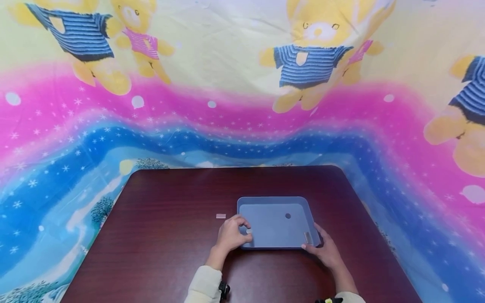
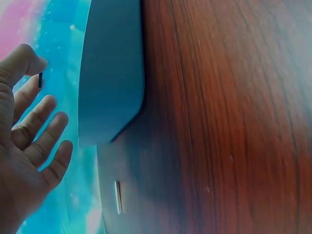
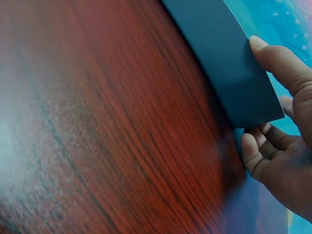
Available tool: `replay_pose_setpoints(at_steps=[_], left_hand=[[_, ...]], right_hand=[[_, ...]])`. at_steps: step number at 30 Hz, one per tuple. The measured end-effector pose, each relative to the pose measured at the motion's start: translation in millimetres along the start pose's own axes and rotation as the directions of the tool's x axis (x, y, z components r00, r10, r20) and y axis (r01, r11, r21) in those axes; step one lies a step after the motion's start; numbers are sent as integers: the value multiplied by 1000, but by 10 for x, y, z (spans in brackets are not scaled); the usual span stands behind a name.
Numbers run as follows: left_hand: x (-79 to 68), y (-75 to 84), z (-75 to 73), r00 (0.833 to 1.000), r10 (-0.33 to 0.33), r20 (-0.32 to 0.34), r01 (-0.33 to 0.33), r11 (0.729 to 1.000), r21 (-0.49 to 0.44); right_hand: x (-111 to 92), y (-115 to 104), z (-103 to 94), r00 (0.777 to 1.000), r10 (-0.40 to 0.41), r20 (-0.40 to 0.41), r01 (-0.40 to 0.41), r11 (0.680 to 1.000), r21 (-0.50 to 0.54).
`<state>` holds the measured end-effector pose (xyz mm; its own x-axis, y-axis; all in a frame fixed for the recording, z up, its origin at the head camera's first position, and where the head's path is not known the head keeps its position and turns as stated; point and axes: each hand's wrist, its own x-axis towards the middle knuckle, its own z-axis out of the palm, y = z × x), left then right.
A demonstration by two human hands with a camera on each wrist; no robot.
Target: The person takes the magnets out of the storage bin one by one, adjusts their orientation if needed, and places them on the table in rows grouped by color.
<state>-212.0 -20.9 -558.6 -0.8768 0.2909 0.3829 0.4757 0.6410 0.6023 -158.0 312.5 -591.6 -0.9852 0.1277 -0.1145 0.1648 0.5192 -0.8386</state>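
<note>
The left grip (image 1: 231, 232), arched, pinches a thin piece (image 2: 40, 80); the right grip (image 1: 328, 251) clasps the tray (image 1: 273, 227), lengthwise left to right.

A broad dark reddish-brown wood-grain counter (image 1: 151, 248) gives open passage left of, beyond and right of a shallow blue-grey rectangular tray (image 1: 270, 223). Between the forearms, bare wood lies before the tray's near wall. Low walls ring the tray, so entry is from above, easiest across its bare middle. The left hand (image 1: 233, 233) blocks the left near corner; the right hand (image 1: 326, 250) blocks the right one, against the wall. Inside, a small dark round disc (image 1: 288, 216) and a small brownish rectangular piece (image 1: 307, 238) are obstacles. Outside, a small pinkish flat rectangle (image 1: 221, 216) lies near the left wall. A printed fabric curtain (image 1: 242, 126) bounds the far side.
</note>
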Motion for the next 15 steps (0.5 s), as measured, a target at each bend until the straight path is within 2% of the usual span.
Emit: replay_pose_setpoints(at_steps=[9,15], left_hand=[[-140,-218,-186,993,-102,-62,103,994,27],[-205,-330,-250,989,-118,-90,123,991,47]], right_hand=[[-3,-27,1,1000,27,7,-27,1000,-12],[5,-37,-1,1000,29,9,-29,1000,-5]])
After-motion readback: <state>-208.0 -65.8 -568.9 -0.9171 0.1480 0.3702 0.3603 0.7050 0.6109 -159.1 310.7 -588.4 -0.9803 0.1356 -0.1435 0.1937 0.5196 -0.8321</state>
